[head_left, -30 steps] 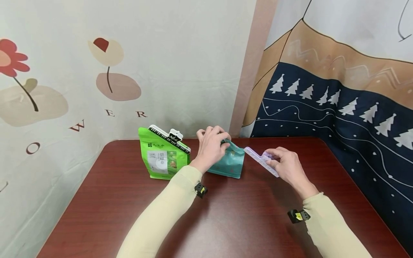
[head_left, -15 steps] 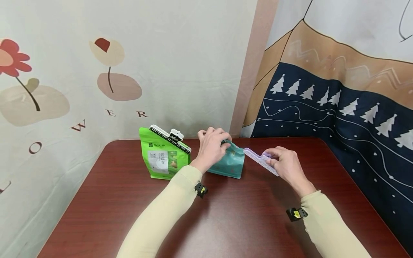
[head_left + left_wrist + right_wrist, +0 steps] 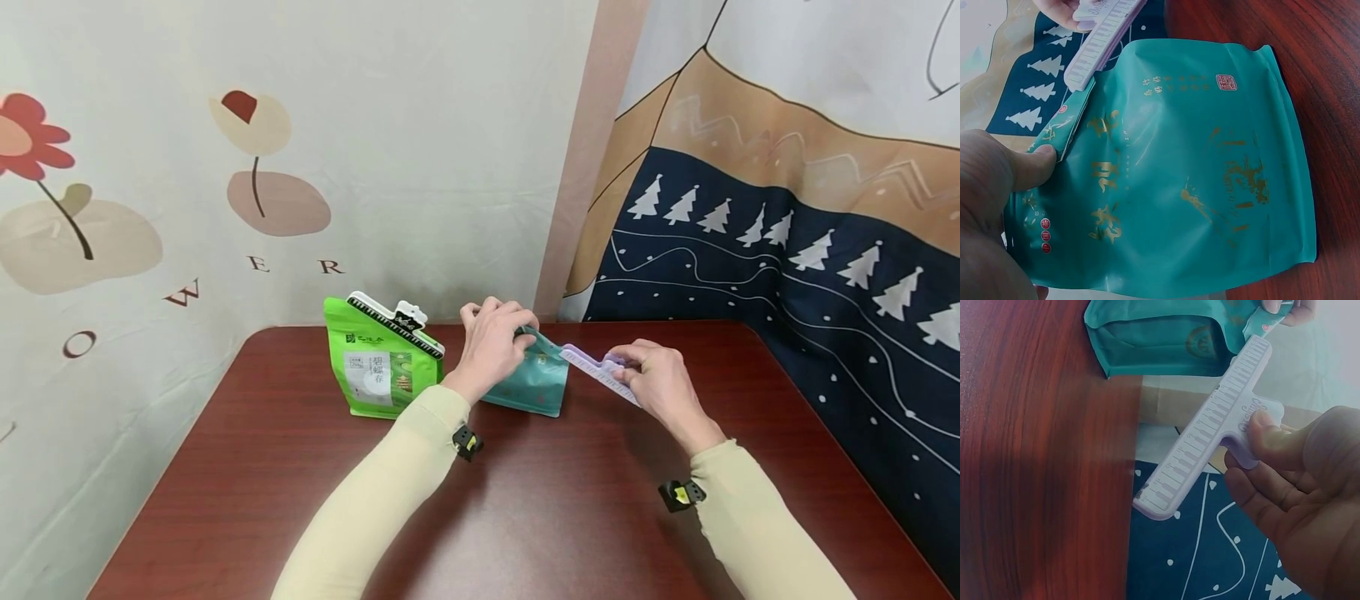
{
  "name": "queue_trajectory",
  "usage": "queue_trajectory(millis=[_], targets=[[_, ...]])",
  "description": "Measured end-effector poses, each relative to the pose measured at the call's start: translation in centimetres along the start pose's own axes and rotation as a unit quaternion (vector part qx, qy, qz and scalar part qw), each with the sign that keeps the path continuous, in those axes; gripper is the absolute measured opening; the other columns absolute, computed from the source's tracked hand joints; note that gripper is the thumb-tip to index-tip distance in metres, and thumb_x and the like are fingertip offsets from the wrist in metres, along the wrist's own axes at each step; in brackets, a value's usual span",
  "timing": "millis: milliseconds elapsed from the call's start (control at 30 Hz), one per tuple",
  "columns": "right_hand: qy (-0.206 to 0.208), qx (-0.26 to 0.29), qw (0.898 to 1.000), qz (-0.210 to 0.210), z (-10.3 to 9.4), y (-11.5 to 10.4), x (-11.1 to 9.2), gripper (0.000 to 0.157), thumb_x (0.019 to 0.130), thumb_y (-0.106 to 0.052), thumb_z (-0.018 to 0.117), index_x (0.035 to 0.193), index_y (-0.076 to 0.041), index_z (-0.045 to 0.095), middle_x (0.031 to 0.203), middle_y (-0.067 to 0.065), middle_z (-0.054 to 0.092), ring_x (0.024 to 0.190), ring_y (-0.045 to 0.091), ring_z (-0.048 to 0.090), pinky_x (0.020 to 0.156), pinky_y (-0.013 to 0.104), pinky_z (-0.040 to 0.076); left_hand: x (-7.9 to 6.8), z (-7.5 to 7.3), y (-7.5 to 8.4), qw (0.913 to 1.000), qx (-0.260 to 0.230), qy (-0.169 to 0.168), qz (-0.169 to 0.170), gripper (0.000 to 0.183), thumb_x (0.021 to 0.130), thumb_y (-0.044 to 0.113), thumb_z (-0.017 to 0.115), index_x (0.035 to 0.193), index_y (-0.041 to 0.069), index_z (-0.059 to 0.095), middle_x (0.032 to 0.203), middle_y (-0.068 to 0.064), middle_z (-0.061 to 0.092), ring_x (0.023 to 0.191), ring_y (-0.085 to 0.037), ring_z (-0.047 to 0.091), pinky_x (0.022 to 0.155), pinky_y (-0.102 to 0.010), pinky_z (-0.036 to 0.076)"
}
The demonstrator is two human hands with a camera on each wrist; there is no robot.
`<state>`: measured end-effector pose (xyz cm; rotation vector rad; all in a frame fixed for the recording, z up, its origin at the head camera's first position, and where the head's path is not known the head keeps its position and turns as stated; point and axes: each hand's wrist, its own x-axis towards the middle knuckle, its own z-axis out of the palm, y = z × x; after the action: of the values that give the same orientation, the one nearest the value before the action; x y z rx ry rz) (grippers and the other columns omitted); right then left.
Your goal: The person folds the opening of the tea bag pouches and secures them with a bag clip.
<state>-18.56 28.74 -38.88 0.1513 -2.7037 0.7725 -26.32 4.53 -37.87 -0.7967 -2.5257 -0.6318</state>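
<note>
A teal pouch (image 3: 530, 383) with gold lettering stands on the table, its top edge folded over. My left hand (image 3: 491, 346) pinches that fold; in the left wrist view the thumb (image 3: 1035, 167) presses on the folded strip. My right hand (image 3: 663, 385) holds a lilac bag clip (image 3: 600, 372) with a piano-key pattern by its handle, thumb on one side and fingers on the other. In the right wrist view the clip (image 3: 1207, 434) reaches the corner of the pouch's fold with its far end. Whether the clip's end is round the fold or only beside it, I cannot tell.
Left of the teal pouch stands a bright green pouch (image 3: 371, 375), with a white and black bag clip (image 3: 395, 322) slanted across its top corner. Both pouches are on the dark red table (image 3: 525, 508), near its back edge. Printed cloths (image 3: 435, 167) hang behind and to the right.
My right hand has moved slightly left, bringing the lilac bag clip up to the folded corner of the teal pouch. The left hand keeps its hold on the fold.
</note>
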Motion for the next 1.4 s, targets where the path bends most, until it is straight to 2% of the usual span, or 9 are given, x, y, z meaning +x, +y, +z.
queue_trajectory(millis=[333,600,1100,1400], targets=[[0.020,-0.004,1.000,-0.023,0.5,0.0,0.3,0.022,0.082,-0.003,0.074,0.103,-0.006,0.075,0.095,0.010,0.070,0.079,0.025,0.060,0.068,0.037,0.050,0.0,0.1,-0.1,0.9999,-0.011,-0.003,0.001,0.009,0.087,0.020,0.073,0.094,0.025,0.072,0.095,0.012,0.066,0.092,-0.017,0.047,0.093,-0.051,0.026],[0.026,-0.004,0.999,-0.026,0.8,-0.2,0.4,0.022,0.082,-0.004,0.074,0.104,-0.008,0.075,0.095,0.009,0.070,0.079,0.025,0.061,0.067,0.037,0.049,0.1,0.2,0.0,0.9999,-0.008,-0.006,-0.002,0.008,0.087,0.022,0.073,0.092,0.028,0.071,0.094,0.012,0.066,0.091,-0.017,0.047,0.092,-0.050,0.027],[0.004,0.005,1.000,0.002,1.0,-0.7,0.4,0.026,0.085,-0.005,0.071,0.111,-0.008,0.073,0.103,0.011,0.068,0.087,0.029,0.060,0.073,0.044,0.054,0.1,0.2,0.0,0.9998,0.008,-0.017,-0.005,0.011,0.087,0.031,0.072,0.097,0.027,0.071,0.096,0.010,0.067,0.092,-0.019,0.047,0.092,-0.051,0.028],[0.004,0.009,1.000,0.001,1.0,-1.1,0.4,0.026,0.086,-0.006,0.071,0.112,-0.008,0.073,0.102,0.010,0.068,0.085,0.028,0.059,0.073,0.042,0.054,0.2,0.6,0.2,0.9993,0.033,0.010,-0.015,0.016,0.083,0.039,0.075,0.093,0.028,0.071,0.090,0.010,0.065,0.090,-0.018,0.047,0.091,-0.050,0.029]])
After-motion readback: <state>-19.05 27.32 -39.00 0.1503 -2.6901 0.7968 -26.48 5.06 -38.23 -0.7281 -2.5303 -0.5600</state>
